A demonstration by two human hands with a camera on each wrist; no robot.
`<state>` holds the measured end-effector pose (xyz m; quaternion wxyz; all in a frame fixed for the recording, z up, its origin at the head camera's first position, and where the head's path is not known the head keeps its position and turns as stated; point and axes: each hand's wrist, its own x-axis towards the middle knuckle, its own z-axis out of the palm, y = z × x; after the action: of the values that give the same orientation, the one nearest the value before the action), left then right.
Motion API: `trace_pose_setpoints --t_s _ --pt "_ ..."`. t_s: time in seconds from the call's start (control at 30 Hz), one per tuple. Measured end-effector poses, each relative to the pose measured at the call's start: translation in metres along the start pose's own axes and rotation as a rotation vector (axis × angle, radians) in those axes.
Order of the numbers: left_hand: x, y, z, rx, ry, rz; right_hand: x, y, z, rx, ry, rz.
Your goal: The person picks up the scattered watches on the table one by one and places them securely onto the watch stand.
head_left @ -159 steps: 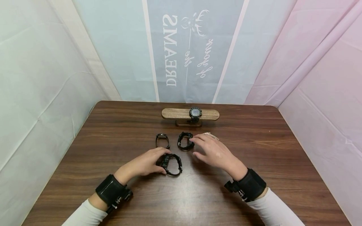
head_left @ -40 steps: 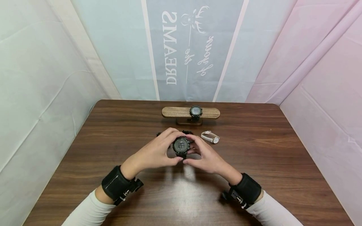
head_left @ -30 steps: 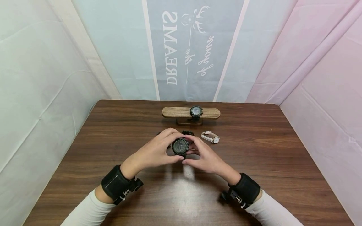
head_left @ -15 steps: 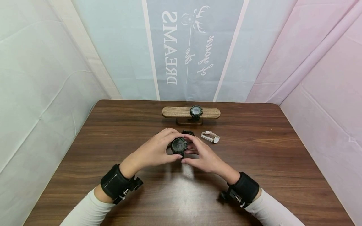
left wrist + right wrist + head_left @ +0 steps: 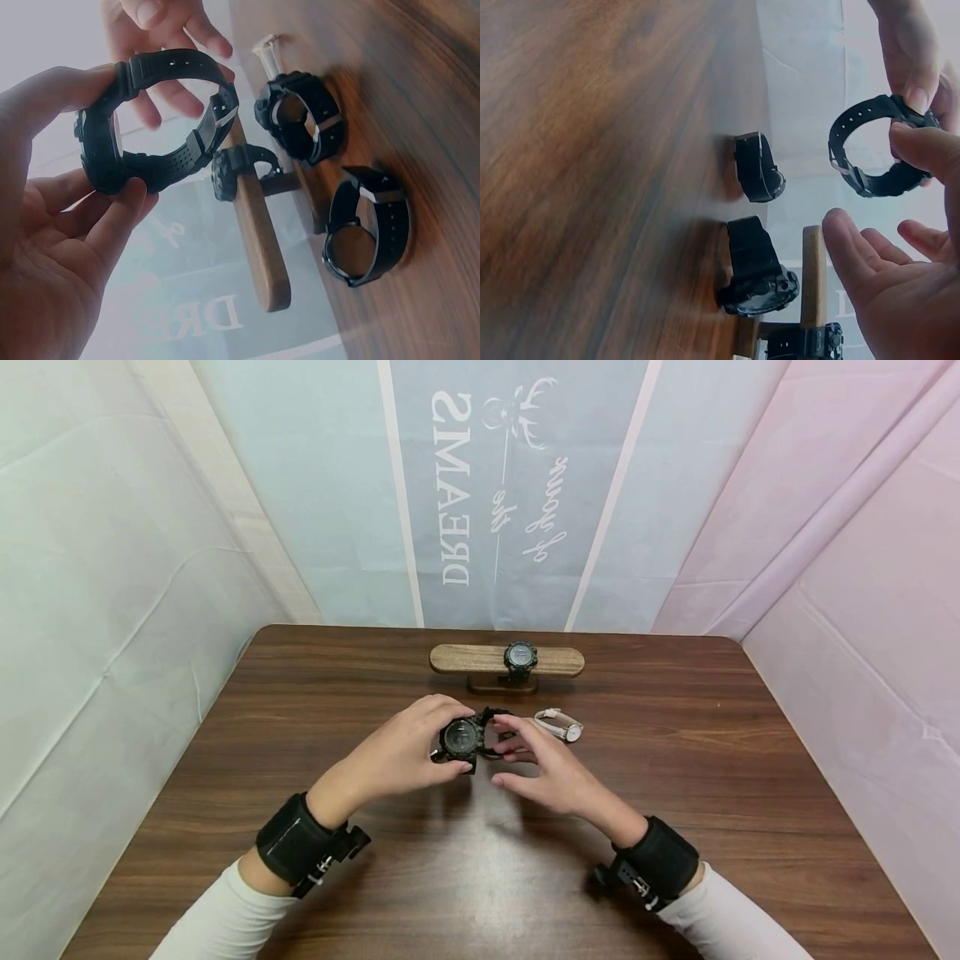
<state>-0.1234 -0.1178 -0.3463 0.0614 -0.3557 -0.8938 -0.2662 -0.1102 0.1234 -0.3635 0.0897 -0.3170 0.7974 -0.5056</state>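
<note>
Fingers [image 5: 112, 225] of left hand [image 5: 397, 756] pinching black watch [image 5: 460, 739], raised above bench [image 5: 300, 710]; right hand [image 5: 543, 764] spread loose beside it, gripping nothing. Judged partway: one watch [image 5: 520, 657] mounted on wooden stand [image 5: 465, 660]; two black watches [image 5: 300, 116] [image 5: 367, 225] and white watch [image 5: 558, 724] lying unmounted near stand.

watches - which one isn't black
The white watch, lying on the table just right of the right hand. The one the left hand holds and the one on the wooden stand are black.
</note>
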Motion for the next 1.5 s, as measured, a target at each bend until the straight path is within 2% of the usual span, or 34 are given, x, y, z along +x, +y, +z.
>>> trace_pose_setpoints --t_s 0.4,0.6,0.77,1.13,1.37,1.5 --pt "0.0 -0.011 -0.01 0.03 -0.032 -0.076 -0.004 -0.005 -0.018 -0.139 0.037 0.032" --pt "0.001 -0.017 -0.015 0.038 -0.048 -0.119 -0.004 0.017 -0.025 -0.153 0.058 0.021" --pt "0.002 -0.024 -0.019 0.044 -0.033 -0.124 -0.005 0.033 -0.031 -0.181 0.078 0.02" --pt "0.003 -0.037 -0.029 0.043 -0.048 -0.165 -0.005 0.037 -0.045 -0.246 0.083 0.024" --pt "0.007 -0.05 -0.034 0.035 -0.037 -0.17 -0.003 0.042 -0.056 -0.302 0.112 0.005" --pt "0.012 -0.057 -0.035 0.028 -0.03 -0.173 -0.001 0.044 -0.062 -0.312 0.115 0.027"
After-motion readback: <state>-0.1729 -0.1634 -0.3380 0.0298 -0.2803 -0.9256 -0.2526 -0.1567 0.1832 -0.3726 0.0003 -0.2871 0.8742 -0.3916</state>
